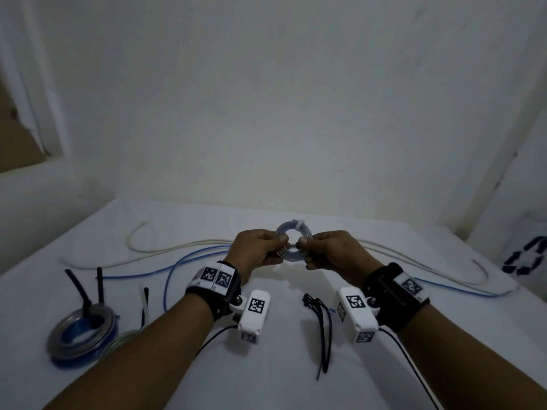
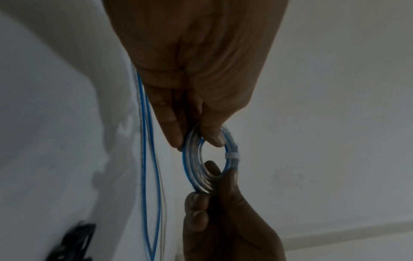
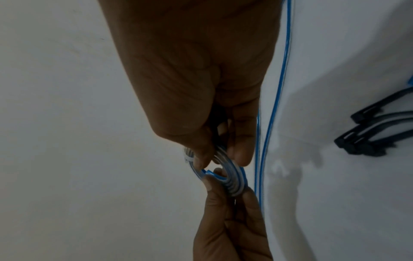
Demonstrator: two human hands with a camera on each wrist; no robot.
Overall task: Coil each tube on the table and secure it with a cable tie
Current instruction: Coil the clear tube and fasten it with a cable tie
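A small coil of clear tube with a blue stripe (image 1: 293,230) is held upright above the white table (image 1: 281,365), between both hands. My left hand (image 1: 257,250) pinches its left side between thumb and fingers; my right hand (image 1: 331,253) pinches its right side. A white cable tie (image 1: 299,224) wraps the coil at the top. In the left wrist view the coil (image 2: 190,159) and tie (image 2: 231,156) show beyond my left hand (image 2: 196,139). In the right wrist view my right hand (image 3: 221,159) grips the coil (image 3: 232,178).
Loose blue tube (image 1: 177,261) and whitish tube (image 1: 142,247) trail across the table behind my hands. Two tied coils (image 1: 83,335) lie at the front left, with black tie tails sticking up. Several loose black cable ties (image 1: 321,329) lie between my wrists. A white wall stands behind.
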